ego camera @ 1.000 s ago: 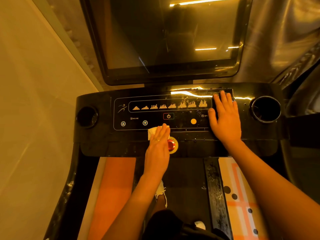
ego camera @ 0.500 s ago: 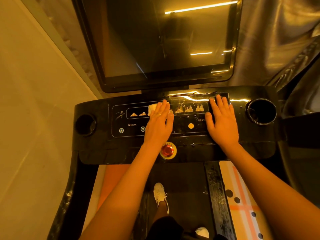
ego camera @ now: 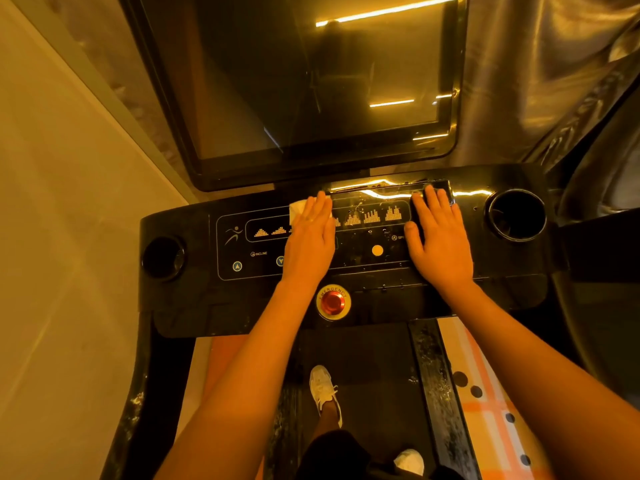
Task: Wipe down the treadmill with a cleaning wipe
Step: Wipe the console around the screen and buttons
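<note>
White wipe (ego camera: 297, 211) lay pressed under the flat left hand (ego camera: 309, 239) at the far edge of the console (ego camera: 194, 299), below the screen (ego camera: 311, 81); the right hand (ego camera: 441, 245) rested flat, holding nothing, near the right cupholder (ego camera: 516, 215).

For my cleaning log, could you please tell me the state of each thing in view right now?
left hand, flat, pressing the cleaning wipe onto the console.
cleaning wipe, mostly covered, one corner showing.
right hand, flat on the console, holding nothing.
screen, dark.
emergency button, uncovered.
</note>
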Action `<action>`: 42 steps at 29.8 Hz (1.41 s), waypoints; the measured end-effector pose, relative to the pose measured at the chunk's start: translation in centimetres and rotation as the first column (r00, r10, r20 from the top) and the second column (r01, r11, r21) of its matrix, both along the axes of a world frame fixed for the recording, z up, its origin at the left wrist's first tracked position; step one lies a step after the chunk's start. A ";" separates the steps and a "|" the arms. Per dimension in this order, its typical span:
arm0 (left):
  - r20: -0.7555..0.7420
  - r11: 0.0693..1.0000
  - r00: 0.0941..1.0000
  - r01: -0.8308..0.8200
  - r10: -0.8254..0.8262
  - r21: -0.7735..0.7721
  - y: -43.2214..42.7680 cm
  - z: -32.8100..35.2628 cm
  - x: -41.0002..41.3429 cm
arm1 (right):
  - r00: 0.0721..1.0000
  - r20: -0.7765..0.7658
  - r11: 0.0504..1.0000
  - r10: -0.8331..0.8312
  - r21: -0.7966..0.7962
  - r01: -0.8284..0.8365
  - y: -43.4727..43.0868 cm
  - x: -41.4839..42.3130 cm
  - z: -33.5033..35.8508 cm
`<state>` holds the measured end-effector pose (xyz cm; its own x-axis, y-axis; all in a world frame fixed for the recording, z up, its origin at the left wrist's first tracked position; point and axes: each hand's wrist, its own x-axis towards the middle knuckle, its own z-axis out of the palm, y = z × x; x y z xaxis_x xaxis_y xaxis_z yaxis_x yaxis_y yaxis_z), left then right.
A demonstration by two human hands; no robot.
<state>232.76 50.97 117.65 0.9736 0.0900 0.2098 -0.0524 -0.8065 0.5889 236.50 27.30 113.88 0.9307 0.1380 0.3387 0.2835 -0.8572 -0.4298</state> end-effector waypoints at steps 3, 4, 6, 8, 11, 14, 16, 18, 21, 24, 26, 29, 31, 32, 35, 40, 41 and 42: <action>-0.022 1.000 1.000 0.012 -0.012 0.028 0.0 1.1 1.8 | 1.000 -0.001 1.000 -0.001 0.005 0.001 0.1 -0.2 -0.2; -0.022 0.999 1.000 0.014 -0.014 0.043 0.0 1.1 1.9 | 1.000 -0.001 1.000 0.000 0.005 0.000 0.1 -0.2 -0.2; -0.015 0.998 1.000 0.018 -0.017 0.061 -0.3 0.8 1.1 | 1.000 -0.002 1.000 0.002 0.005 -0.002 0.0 -0.2 -0.2; -0.002 0.998 1.000 0.017 -0.017 0.054 -0.4 0.1 -0.2 | 1.000 -0.004 1.000 0.001 0.005 -0.001 0.1 -0.2 -0.1; 0.006 0.998 1.000 0.021 -0.021 0.065 -0.3 -0.4 -0.8 | 1.000 -0.005 1.000 0.002 0.004 -0.002 0.1 -0.3 0.0; -0.021 0.998 1.000 0.025 -0.024 0.060 -0.3 0.6 0.2 | 1.000 -0.002 1.000 0.003 0.002 -0.003 0.1 -0.3 0.0; -0.033 0.998 0.999 0.030 -0.028 0.049 -0.1 1.2 0.4 | 1.000 -0.006 1.000 0.002 0.009 -0.002 0.1 -0.3 0.0; -0.031 0.997 0.999 0.030 -0.028 0.071 0.2 1.5 0.3 | 1.000 -0.004 1.000 0.001 0.008 -0.001 0.1 -0.3 0.0; -0.017 0.990 1.000 0.016 -0.014 0.142 0.5 1.4 0.3 | 1.000 -0.002 1.000 0.003 0.004 -0.003 0.1 -0.2 0.0; -0.003 0.988 1.000 0.008 -0.008 0.152 0.3 1.2 0.5 | 1.000 -0.008 1.000 -0.004 0.001 0.004 0.1 -0.2 -0.1; 0.011 0.990 1.000 0.010 -0.011 0.144 0.2 0.9 0.7 | 1.000 -0.005 1.000 -0.005 0.000 0.005 0.1 -0.2 0.0; 0.002 0.983 1.000 0.010 -0.010 0.185 0.1 0.7 1.6 | 1.000 -0.001 1.000 -0.005 0.003 0.005 0.1 -0.2 0.0; -0.021 0.964 1.000 0.010 -0.005 0.266 0.0 0.7 2.4 | 1.000 0.001 1.000 -0.005 0.003 0.005 0.1 -0.2 0.0; -0.026 0.957 1.000 0.010 -0.002 0.291 0.0 0.8 2.8 | 1.000 0.002 1.000 -0.006 0.001 0.006 0.1 -0.2 0.0; -0.053 0.951 0.999 0.012 0.005 0.309 0.0 1.1 3.6 | 1.000 0.006 1.000 -0.004 0.001 0.004 0.2 -0.2 0.0; -0.037 0.968 0.999 -0.001 0.010 0.251 -0.2 0.4 1.1 | 1.000 0.005 1.000 -0.006 -0.001 0.006 0.2 -0.2 -0.1; -0.018 0.979 1.000 -0.012 0.016 0.204 -0.4 0.0 -0.3 | 1.000 0.005 1.000 -0.005 0.000 0.005 0.2 -0.2 -0.1; -0.008 0.987 1.000 -0.015 0.017 0.162 -0.6 -0.2 -1.8 | 1.000 0.007 1.000 -0.005 0.001 0.005 0.1 -0.2 0.0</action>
